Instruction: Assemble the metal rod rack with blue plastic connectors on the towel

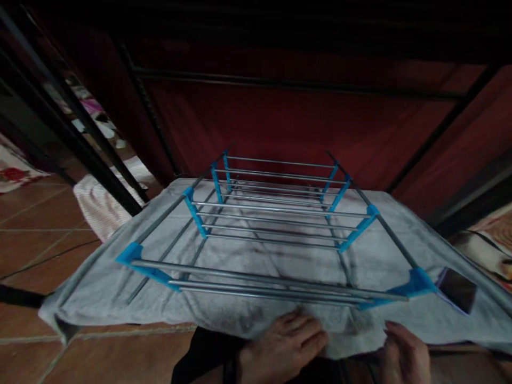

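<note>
Grey terry cloth, a large towel (256, 261), lies spread flat over the terracotta tiled floor (36, 213), with its near edge at the bottom of the view. The left hand (286, 344) rests palm down on that near edge, fingers loosely spread and lying flat on the cloth, gripping nothing. The right hand (404, 354) sits just beside it to the right, fingers curled at the towel's hem; whether it pinches the fabric cannot be told, since the frame cuts off much of the hand. A rack (276, 229) of silver metal rods with bright blue plastic joints stands on the towel, its tiers running away from the hands. A dark phone (458, 290) lies on the cloth near the rack's right front corner. Dark red fabric panels (304, 117) on a black frame close off the background.
</note>
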Motion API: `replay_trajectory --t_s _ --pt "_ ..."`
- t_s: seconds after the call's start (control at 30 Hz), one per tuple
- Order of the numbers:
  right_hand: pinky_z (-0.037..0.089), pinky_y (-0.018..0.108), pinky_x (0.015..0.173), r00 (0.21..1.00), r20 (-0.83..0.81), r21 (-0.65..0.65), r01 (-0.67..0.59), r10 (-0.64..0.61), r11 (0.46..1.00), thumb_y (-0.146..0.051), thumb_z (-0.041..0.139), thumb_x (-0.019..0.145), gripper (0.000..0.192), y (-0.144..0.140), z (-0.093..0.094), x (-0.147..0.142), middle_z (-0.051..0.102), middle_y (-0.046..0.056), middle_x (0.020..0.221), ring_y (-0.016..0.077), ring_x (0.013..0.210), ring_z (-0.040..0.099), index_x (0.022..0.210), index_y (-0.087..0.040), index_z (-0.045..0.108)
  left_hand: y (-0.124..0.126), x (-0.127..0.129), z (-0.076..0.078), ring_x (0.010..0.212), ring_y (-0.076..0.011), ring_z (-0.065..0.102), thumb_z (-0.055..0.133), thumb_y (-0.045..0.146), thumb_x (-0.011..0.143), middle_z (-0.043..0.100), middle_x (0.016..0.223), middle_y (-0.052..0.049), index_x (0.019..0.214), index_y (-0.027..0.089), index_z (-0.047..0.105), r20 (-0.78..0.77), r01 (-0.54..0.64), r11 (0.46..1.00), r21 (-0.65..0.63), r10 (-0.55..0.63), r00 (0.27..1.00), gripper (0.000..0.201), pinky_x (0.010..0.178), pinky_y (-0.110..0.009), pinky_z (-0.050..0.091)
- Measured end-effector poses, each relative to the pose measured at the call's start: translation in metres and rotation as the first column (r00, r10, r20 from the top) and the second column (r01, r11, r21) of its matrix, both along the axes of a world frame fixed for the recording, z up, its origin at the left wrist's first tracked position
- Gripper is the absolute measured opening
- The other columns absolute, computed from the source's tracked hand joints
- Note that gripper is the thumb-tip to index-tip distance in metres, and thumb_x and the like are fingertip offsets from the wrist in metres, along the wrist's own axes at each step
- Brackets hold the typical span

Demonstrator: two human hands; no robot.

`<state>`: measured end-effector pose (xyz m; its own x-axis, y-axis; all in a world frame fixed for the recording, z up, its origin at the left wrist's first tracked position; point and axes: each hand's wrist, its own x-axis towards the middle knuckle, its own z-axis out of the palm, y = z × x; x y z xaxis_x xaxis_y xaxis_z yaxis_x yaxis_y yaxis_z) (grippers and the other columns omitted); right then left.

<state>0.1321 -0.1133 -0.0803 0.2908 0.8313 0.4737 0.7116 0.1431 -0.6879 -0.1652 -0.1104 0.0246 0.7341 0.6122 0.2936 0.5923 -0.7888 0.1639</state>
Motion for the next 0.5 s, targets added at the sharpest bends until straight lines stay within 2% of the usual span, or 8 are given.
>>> replay_trajectory --t_s 0.07,0.17,0.27,0.3,0.33,0.4,0.43,0.5 --pt "0.044 0.076 0.095 0.999 -0.029 0.111 0.033 -0.03 0.993 -0.054 0.05 0.082 0.035 0.003 0.042 -0.015 0.064 0.009 0.109 0.045 0.116 0.059 0.114 -0.068 0.056 -0.017 -0.031 0.01 0.119 -0.0132 0.06 0.054 0.023 0.099 0.071 0.125 -0.001 0.132 0.024 0.06 0.003 -0.027 0.996 0.081 0.027 1.0 0.034 0.106 -0.023 0.045" --pt "0.044 0.072 0.094 0.999 -0.039 0.167 -0.001 0.007 0.986 -0.05 0.051 0.085 0.022 0.024 0.112 -0.039 0.064 0.009 0.104 0.0425 0.106 0.061 0.1 -0.062 0.062 -0.036 -0.072 0.032 0.123 -0.0135 0.059 0.051 0.022 0.1 0.071 0.127 0.001 0.133 0.024 0.061 0.07 -0.141 0.965 0.222 0.129 0.989 0.035 0.106 -0.023 0.046" --pt "0.048 0.064 0.09 0.975 0.097 0.099 -0.21 0.201 0.973 -0.048 0.049 0.09 0.017 0.06 0.166 -0.052 0.067 0.007 0.106 0.0365 0.103 0.063 0.1 -0.053 0.062 -0.043 -0.113 0.065 0.122 -0.0168 0.062 0.048 0.012 0.098 0.073 0.122 -0.003 0.136 0.022 0.06 0.198 -0.276 0.9 0.338 0.219 0.956 0.042 0.102 -0.027 0.051" --pt "0.048 0.061 0.092 0.962 0.132 0.139 -0.255 0.237 0.957 -0.047 0.048 0.092 0.017 0.075 0.178 -0.054 0.068 0.007 0.107 0.0344 0.104 0.064 0.1 -0.049 0.063 -0.042 -0.127 0.078 0.118 -0.0174 0.064 0.049 0.009 0.095 0.075 0.118 -0.004 0.136 0.022 0.06 0.289 -0.347 0.86 0.375 0.247 0.925 0.045 0.099 -0.028 0.053" --pt "0.049 0.056 0.095 0.927 0.196 0.101 -0.342 0.319 0.934 -0.045 0.048 0.094 0.018 0.09 0.189 -0.058 0.068 0.006 0.111 0.0308 0.107 0.064 0.104 -0.046 0.063 -0.038 -0.143 0.091 0.114 -0.0189 0.066 0.051 0.008 0.093 0.075 0.116 -0.004 0.136 0.025 0.06 0.372 -0.422 0.814 0.399 0.276 0.886 0.047 0.096 -0.031 0.055" --pt "0.051 0.048 0.096 0.855 0.294 0.089 -0.47 0.428 0.878 -0.041 0.048 0.096 0.019 0.121 0.205 -0.069 0.068 0.005 0.113 0.0258 0.11 0.065 0.108 -0.04 0.063 -0.023 -0.178 0.116 0.108 -0.0217 0.069 0.056 0.012 0.092 0.074 0.116 -0.003 0.128 0.031 0.064 0.56 -0.663 0.676 0.321 0.429 0.709 0.042 0.094 -0.037 0.056" --pt "0.052 0.045 0.096 0.821 0.314 0.086 -0.524 0.476 0.847 -0.04 0.048 0.097 0.02 0.137 0.21 -0.077 0.068 0.005 0.115 0.0247 0.11 0.065 0.108 -0.037 0.064 -0.012 -0.197 0.128 0.105 -0.0228 0.069 0.057 0.02 0.093 0.074 0.113 -0.003 0.12 0.031 0.068 0.647 -0.766 0.59 0.254 0.485 0.588 0.031 0.094 -0.039 0.057" --pt "0.053 0.042 0.093 0.743 0.368 0.041 -0.614 0.559 0.788 -0.037 0.044 0.099 0.025 0.165 0.214 -0.098 0.067 0.006 0.117 0.0237 0.11 0.065 0.113 -0.031 0.064 0.019 -0.238 0.144 0.106 -0.0243 0.067 0.056 0.041 0.094 0.073 0.114 -0.003 0.116 0.028 0.07 0.664 -0.862 0.507 -0.021 0.652 0.367 0.029 0.094 -0.039 0.057"
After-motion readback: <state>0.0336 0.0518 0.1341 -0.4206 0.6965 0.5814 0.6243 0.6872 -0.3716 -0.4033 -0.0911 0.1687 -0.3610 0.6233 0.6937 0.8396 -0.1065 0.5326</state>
